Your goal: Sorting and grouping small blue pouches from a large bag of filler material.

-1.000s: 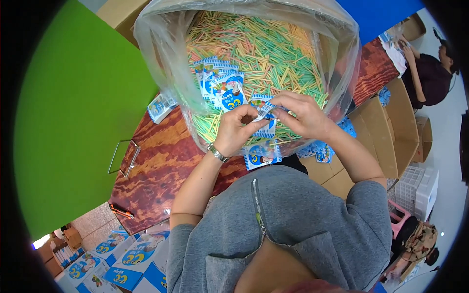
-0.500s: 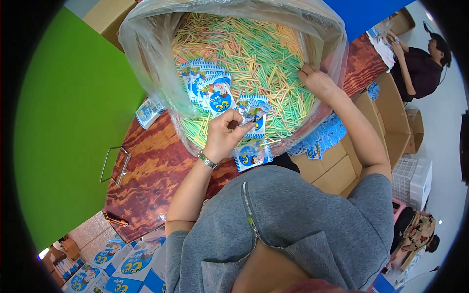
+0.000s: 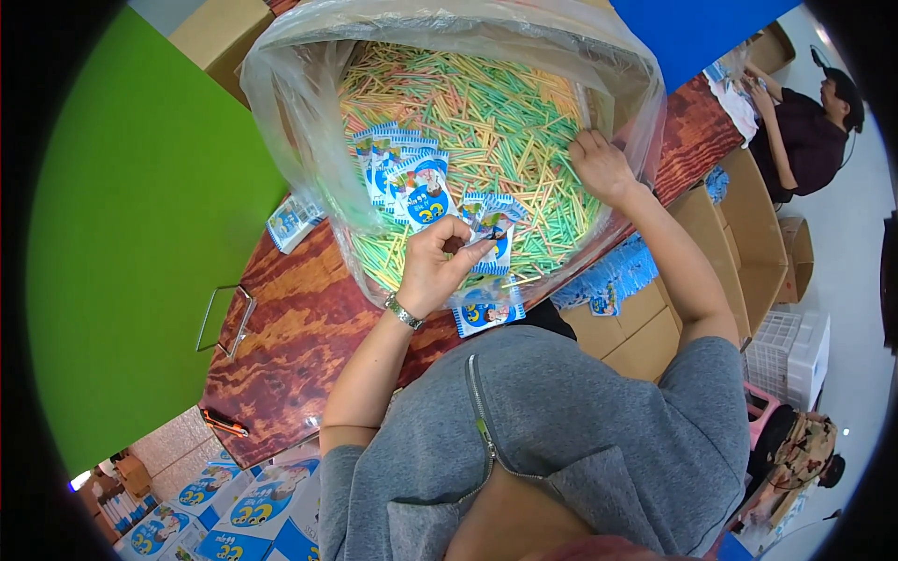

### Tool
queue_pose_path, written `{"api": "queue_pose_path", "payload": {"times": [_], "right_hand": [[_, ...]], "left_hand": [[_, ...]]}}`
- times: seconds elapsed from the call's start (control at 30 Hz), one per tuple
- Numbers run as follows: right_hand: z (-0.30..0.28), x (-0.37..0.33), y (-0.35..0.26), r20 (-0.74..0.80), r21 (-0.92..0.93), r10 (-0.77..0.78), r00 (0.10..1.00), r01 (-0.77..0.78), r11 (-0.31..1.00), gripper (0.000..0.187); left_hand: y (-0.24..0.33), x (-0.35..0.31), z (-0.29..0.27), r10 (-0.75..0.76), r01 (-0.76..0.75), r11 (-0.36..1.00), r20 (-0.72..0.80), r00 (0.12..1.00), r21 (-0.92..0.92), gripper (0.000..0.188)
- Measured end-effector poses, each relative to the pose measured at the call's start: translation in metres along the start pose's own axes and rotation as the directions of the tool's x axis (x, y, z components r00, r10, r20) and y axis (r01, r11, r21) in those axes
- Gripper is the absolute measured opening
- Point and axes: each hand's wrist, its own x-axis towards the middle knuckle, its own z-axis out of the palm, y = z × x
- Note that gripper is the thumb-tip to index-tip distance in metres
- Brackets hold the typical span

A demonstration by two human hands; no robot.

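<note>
A large clear plastic bag [image 3: 304, 122] lies open in front of me, filled with thin pastel sticks [image 3: 505, 103] in green, yellow, pink and orange. My left hand [image 3: 438, 262], with a metal watch on its wrist, pinches a small blue-and-white packet [image 3: 494, 217] over the near part of the sticks. Several flat packets [image 3: 421, 187] of the same kind lie overlapping on the sticks just beyond that hand. At the right side of the bag, my right hand [image 3: 601, 170] curls its fingers down among the sticks; its fingertips are partly hidden.
Beneath the bag is a red-brown patterned table [image 3: 281, 346], with an orange cutter [image 3: 224, 424] and metal handle [image 3: 245, 323] at left. One packet [image 3: 488, 316] lies by the near edge. An open carton [image 3: 636, 327] holding blue packets stands right. Another person [image 3: 814, 140] works far right.
The view has shifted slightly, so the bag and table sit a little lower and to the right. Both hands keep nearly the same places, the left still pinching its packet.
</note>
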Motion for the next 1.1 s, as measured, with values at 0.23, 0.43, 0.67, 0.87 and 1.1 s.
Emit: {"api": "queue_pose_path", "payload": {"times": [0.23,0.43,0.67,0.87,1.1], "right_hand": [[-0.034,0.000,-0.001,0.028,0.131,0.137,0.990,-0.139,0.982,0.019],[-0.072,0.016,-0.015,0.385,0.805,0.088,0.919,-0.381,0.455,0.022],[-0.068,0.032,-0.046,0.500,0.631,-0.451,0.739,-0.668,-0.395,0.021],[-0.048,0.037,-0.056,0.460,0.631,-0.402,0.792,-0.610,-0.480,0.021],[-0.076,0.050,-0.081,0.562,0.632,0.080,0.823,-0.364,-0.684,0.026]], "left_hand": [[-0.001,0.002,-0.009,-0.056,0.056,0.998,0.008,0.998,0.024,0.021],[0.012,0.032,0.001,-0.037,0.024,0.919,-0.026,0.999,-0.393,0.013],[0.015,0.086,0.009,0.035,0.162,0.697,0.259,0.965,-0.699,0.023],[0.009,0.076,0.003,-0.010,0.177,0.748,0.256,0.967,-0.640,0.024],[0.010,0.031,0.010,-0.116,0.175,0.702,0.132,0.984,-0.690,0.019]]}}
